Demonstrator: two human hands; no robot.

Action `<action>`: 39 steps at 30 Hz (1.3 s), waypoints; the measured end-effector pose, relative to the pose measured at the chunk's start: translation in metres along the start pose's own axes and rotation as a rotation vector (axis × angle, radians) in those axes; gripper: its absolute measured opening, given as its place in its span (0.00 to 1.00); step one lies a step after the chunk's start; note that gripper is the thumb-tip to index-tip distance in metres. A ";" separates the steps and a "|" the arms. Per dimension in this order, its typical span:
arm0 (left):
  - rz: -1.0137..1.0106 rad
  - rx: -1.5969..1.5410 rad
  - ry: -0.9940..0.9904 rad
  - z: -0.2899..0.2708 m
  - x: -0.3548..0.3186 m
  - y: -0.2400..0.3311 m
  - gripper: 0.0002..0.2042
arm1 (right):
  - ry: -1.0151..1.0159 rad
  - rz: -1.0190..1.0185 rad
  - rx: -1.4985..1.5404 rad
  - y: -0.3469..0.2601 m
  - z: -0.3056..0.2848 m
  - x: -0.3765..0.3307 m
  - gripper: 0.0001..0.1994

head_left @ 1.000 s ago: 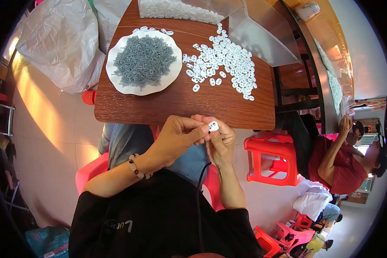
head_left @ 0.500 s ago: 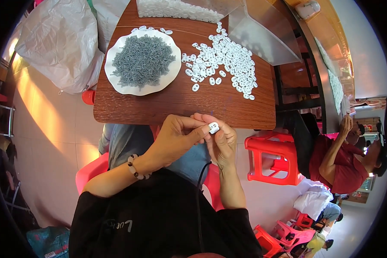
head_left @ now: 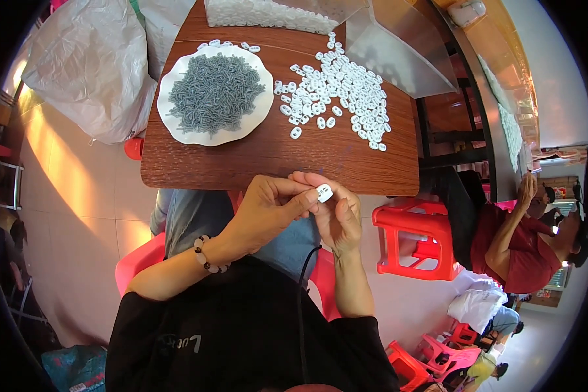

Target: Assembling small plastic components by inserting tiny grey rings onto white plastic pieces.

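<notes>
My left hand (head_left: 274, 206), a beaded bracelet at its wrist, pinches a small white two-hole piece (head_left: 324, 193) resembling a cord lock between thumb and forefinger. Around the far side of that piece curve the fingers of my right hand (head_left: 342, 219); its thumb stands off to the side, apart from the piece. Whether the right fingertips touch the piece is hard to see. Both hands are just in front of the table's near edge. Many like white pieces (head_left: 346, 91) lie loose on the table. A white scalloped plate (head_left: 262, 121) holds a heap of small grey springs (head_left: 215, 95).
The brown wooden table (head_left: 274, 160) carries a clear bin (head_left: 274, 16) of white pieces at the back and a translucent panel (head_left: 398, 59) at right. A white sack (head_left: 88, 72) stands left. Right of the table are a red stool (head_left: 415, 238) and a seated person (head_left: 516, 248).
My right thumb has moved away from the white piece, to the right and slightly down. The left hand keeps its pinch in nearly the same spot.
</notes>
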State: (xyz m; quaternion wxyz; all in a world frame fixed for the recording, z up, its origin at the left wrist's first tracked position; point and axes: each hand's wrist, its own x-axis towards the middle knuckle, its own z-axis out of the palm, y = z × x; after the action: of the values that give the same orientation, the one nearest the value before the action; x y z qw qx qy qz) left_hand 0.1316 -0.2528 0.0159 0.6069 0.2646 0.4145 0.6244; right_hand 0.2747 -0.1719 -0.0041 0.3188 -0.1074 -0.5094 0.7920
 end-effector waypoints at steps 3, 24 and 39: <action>0.042 0.046 0.052 -0.004 -0.006 0.002 0.10 | 0.004 0.041 -0.023 0.001 0.006 0.005 0.35; 0.219 0.014 -0.121 0.001 -0.004 -0.011 0.11 | 0.184 0.009 -0.084 0.000 0.002 -0.017 0.22; -0.011 -0.020 -0.028 -0.002 0.000 -0.004 0.10 | 0.095 0.006 0.011 0.007 -0.002 -0.006 0.24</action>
State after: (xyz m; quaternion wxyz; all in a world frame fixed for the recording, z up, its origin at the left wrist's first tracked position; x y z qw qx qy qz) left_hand 0.1320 -0.2534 0.0114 0.6186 0.2648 0.4014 0.6213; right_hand 0.2778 -0.1761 -0.0116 0.3408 -0.1449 -0.4888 0.7899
